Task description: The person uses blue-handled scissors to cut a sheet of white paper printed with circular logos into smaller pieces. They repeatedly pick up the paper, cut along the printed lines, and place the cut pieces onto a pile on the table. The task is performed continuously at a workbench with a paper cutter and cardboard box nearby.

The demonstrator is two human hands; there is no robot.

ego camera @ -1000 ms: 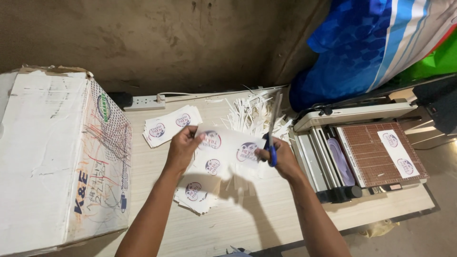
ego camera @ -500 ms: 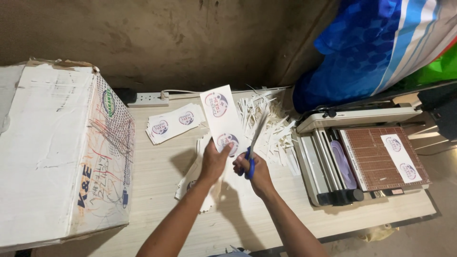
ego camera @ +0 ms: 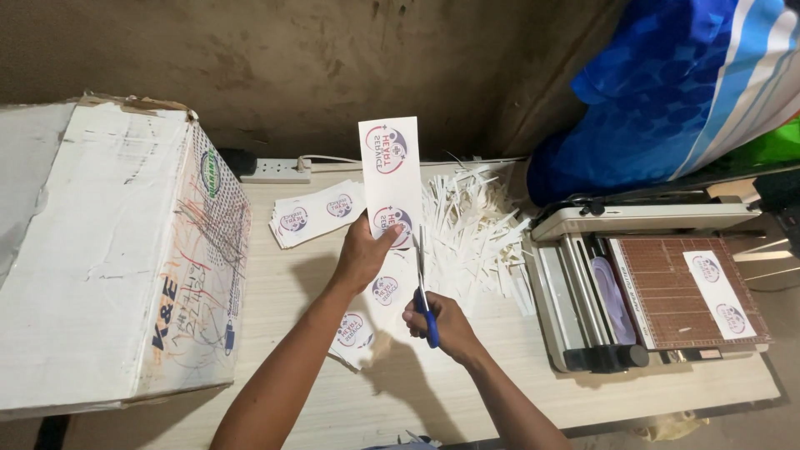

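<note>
While left hand (ego camera: 364, 250) pinches printed strip (ego camera: 392, 182) upright above desk (ego camera: 283, 308), right hand (ego camera: 437, 321) grips blue-handled scissors (ego camera: 423, 279), blades at strip's right edge. Trimmings pile (ego camera: 475, 229) and cut stacks (ego camera: 317, 214) suggest approx. midway; more sheets (ego camera: 367, 317) lie beneath.

Pretty dim room overall, light seems to come from above and a bit behind the camera. The desk (ego camera: 275, 292) and the white cardboard box (ego camera: 92, 250) catch most of it, while the back wall (ego camera: 292, 67) stays murky. Soft shadows fall under both arms onto the desk. Focus is decent, no real glare, slight wide-angle bending near the edges.
</note>
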